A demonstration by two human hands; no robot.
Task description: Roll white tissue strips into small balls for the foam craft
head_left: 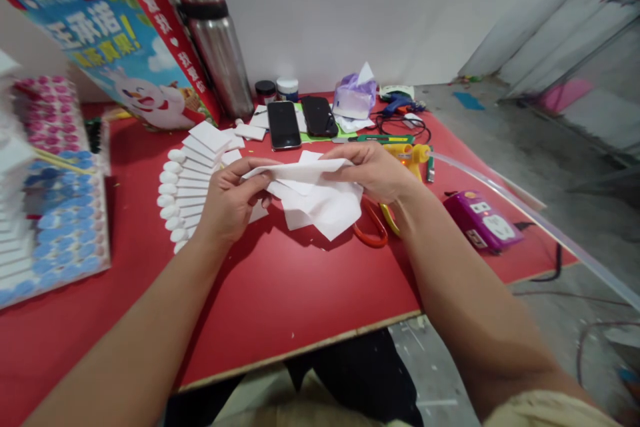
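Note:
Both of my hands hold a white sheet of paper (315,197) just above the red table (280,293). My left hand (231,203) pinches its left end, fingers closed on the edge. My right hand (373,168) grips the right end from above, fingers curled over the fold. The paper hangs in loose folds between the two hands. Left of my left hand lies a fanned row of white strips with rounded ends (183,190). Red-handled scissors (373,230) lie under my right wrist.
Two phones (284,124), a steel thermos (215,40), two small jars (276,89), a tissue pack (354,99) and a yellow glue gun (413,153) sit at the back. A purple power strip (481,220) lies right. Boards of blue and pink dots (63,213) stand left, before a colourful poster (115,40).

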